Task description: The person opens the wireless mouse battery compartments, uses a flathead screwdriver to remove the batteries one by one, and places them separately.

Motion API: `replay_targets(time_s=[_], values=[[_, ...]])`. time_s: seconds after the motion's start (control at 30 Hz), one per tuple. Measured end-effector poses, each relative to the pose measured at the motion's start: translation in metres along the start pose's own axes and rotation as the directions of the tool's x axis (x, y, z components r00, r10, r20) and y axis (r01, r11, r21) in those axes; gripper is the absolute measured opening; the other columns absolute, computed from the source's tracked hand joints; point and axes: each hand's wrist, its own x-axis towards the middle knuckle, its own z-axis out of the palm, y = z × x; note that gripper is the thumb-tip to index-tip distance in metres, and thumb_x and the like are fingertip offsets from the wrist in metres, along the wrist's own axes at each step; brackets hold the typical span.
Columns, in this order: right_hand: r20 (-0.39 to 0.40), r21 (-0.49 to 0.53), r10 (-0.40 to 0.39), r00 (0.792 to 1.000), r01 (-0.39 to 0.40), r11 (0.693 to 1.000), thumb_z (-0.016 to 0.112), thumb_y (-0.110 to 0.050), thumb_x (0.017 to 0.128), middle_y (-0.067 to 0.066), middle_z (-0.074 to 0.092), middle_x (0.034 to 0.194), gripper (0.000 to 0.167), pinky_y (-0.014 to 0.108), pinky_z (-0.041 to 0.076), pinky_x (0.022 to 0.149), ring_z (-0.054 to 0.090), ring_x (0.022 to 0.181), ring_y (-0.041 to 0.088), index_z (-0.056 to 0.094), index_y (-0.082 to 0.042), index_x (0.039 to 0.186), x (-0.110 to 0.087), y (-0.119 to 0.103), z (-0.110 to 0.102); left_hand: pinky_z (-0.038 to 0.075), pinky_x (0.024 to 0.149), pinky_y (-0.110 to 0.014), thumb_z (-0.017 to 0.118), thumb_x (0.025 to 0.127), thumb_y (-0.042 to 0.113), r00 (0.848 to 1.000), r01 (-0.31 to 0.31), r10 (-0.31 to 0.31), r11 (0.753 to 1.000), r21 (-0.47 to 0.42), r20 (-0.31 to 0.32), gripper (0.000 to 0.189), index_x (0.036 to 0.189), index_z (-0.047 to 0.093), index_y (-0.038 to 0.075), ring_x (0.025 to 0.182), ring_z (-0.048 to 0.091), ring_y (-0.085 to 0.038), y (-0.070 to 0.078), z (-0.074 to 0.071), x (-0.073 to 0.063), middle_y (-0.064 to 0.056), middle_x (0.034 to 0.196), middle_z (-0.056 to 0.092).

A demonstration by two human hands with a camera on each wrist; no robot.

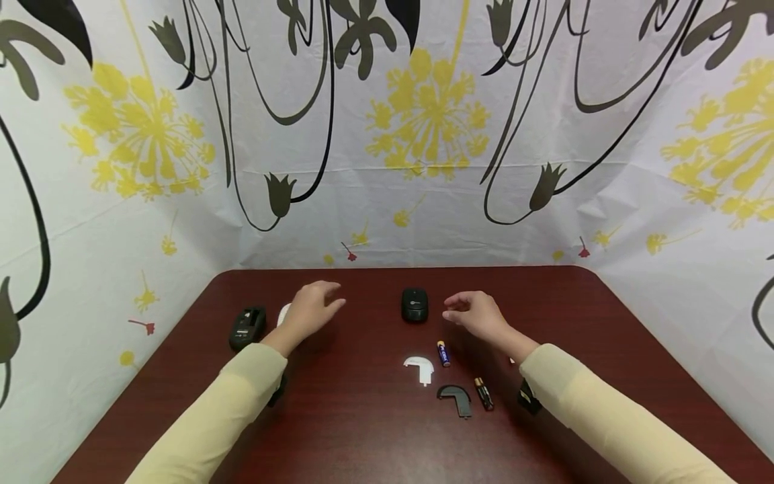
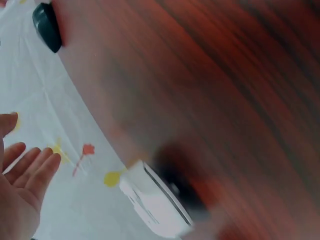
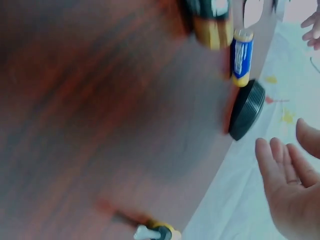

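Observation:
Both hands hover over the tabletop with nothing in them. My left hand (image 1: 311, 310) has loosely bent fingers and is nearest a white mouse (image 1: 283, 314), which it partly hides; the left wrist view shows more of that white mouse (image 2: 155, 202). To the right of a black mouse (image 1: 414, 305) is my right hand (image 1: 478, 314), fingers relaxed and apart from it. Between the forearms lie a blue battery (image 1: 443, 353), a black-and-copper battery (image 1: 484, 394), a white cover piece (image 1: 426, 371) and a dark grey cover piece (image 1: 462, 402).
A second black mouse (image 1: 248, 327), with an opening in its top, stands at the table's left side. In the right wrist view a small yellow-and-black object (image 3: 159, 232) lies at the bottom, blurred. A patterned cloth (image 1: 375, 222) hangs behind the dark red table (image 1: 351, 430).

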Motion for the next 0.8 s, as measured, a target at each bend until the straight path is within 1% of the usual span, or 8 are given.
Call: replay_targets(time_s=[0.13, 0.33, 0.47, 0.5, 0.57, 0.67, 0.73, 0.8], values=[[-0.009, -0.099, -0.107, 0.994, 0.106, 0.989, 0.073, -0.017, 0.089, 0.009, 0.07, 0.104, 0.028, 0.034, 0.056, 0.071, 0.066, 0.092, 0.022, 0.069, -0.006, 0.113, 0.009, 0.003, -0.001, 0.045, 0.098, -0.045, 0.069, 0.092, 0.028, 0.996, -0.081, 0.08, 0.997, 0.005, 0.032, 0.043, 0.127, 0.063, 0.005, 0.118, 0.055, -0.03, 0.012, 0.012, 0.009, -0.014, 0.126, 0.061], [0.033, -0.168, -0.19, 0.981, 0.192, 0.967, 0.074, -0.017, 0.088, 0.01, 0.067, 0.115, 0.033, 0.039, 0.055, 0.077, 0.063, 0.103, 0.024, 0.067, -0.007, 0.119, 0.02, 0.004, 0.0, 0.042, 0.103, -0.042, 0.072, 0.089, 0.027, 0.985, -0.143, 0.146, 0.989, -0.042, 0.087, 0.046, 0.128, 0.062, 0.005, 0.123, 0.052, -0.026, 0.026, 0.032, 0.02, -0.011, 0.129, 0.06], [0.065, -0.256, -0.29, 0.955, 0.297, 0.92, 0.074, -0.017, 0.087, 0.011, 0.066, 0.118, 0.037, 0.045, 0.051, 0.088, 0.059, 0.111, 0.028, 0.066, -0.003, 0.121, 0.028, 0.007, 0.003, 0.038, 0.107, -0.04, 0.072, 0.089, 0.029, 0.962, -0.249, 0.245, 0.968, 0.022, 0.12, 0.049, 0.13, 0.06, 0.004, 0.129, 0.046, -0.026, 0.032, 0.043, 0.027, -0.011, 0.132, 0.058], [0.076, -0.285, -0.318, 0.945, 0.327, 0.901, 0.075, -0.017, 0.087, 0.011, 0.066, 0.118, 0.038, 0.046, 0.051, 0.09, 0.059, 0.112, 0.027, 0.066, -0.003, 0.121, 0.03, 0.008, 0.003, 0.037, 0.108, -0.04, 0.072, 0.089, 0.029, 0.951, -0.291, 0.282, 0.955, 0.062, 0.126, 0.05, 0.131, 0.059, 0.004, 0.13, 0.045, -0.026, 0.033, 0.046, 0.029, -0.011, 0.133, 0.057], [0.106, -0.344, -0.385, 0.917, 0.398, 0.851, 0.075, -0.017, 0.086, 0.011, 0.066, 0.118, 0.04, 0.045, 0.05, 0.093, 0.059, 0.113, 0.028, 0.065, -0.001, 0.122, 0.035, 0.012, 0.005, 0.033, 0.11, -0.041, 0.073, 0.089, 0.029, 0.918, -0.39, 0.373, 0.911, 0.135, 0.135, 0.051, 0.131, 0.059, 0.004, 0.131, 0.044, -0.028, 0.034, 0.051, 0.033, -0.012, 0.133, 0.057], [0.158, -0.415, -0.464, 0.871, 0.485, 0.77, 0.077, -0.017, 0.085, 0.012, 0.065, 0.121, 0.042, 0.044, 0.05, 0.093, 0.059, 0.114, 0.027, 0.065, -0.002, 0.122, 0.04, 0.017, 0.007, 0.031, 0.112, -0.042, 0.074, 0.087, 0.029, 0.852, -0.524, 0.5, 0.814, 0.251, 0.155, 0.051, 0.13, 0.06, 0.004, 0.13, 0.045, -0.03, 0.035, 0.058, 0.039, -0.013, 0.131, 0.058], [0.196, -0.449, -0.51, 0.838, 0.539, 0.713, 0.077, -0.017, 0.084, 0.013, 0.063, 0.124, 0.043, 0.043, 0.05, 0.093, 0.059, 0.115, 0.027, 0.065, -0.002, 0.123, 0.042, 0.02, 0.009, 0.031, 0.111, -0.044, 0.075, 0.086, 0.029, 0.809, -0.587, 0.562, 0.749, 0.309, 0.174, 0.051, 0.129, 0.06, 0.004, 0.128, 0.047, -0.03, 0.036, 0.063, 0.042, -0.013, 0.13, 0.059], [0.229, -0.47, -0.539, 0.811, 0.577, 0.669, 0.078, -0.017, 0.084, 0.014, 0.062, 0.127, 0.044, 0.042, 0.05, 0.093, 0.058, 0.117, 0.027, 0.065, -0.002, 0.123, 0.044, 0.021, 0.01, 0.031, 0.111, -0.044, 0.075, 0.086, 0.029, 0.779, -0.622, 0.596, 0.699, 0.352, 0.194, 0.052, 0.128, 0.061, 0.004, 0.128, 0.048, -0.029, 0.037, 0.066, 0.045, -0.012, 0.13, 0.059]])
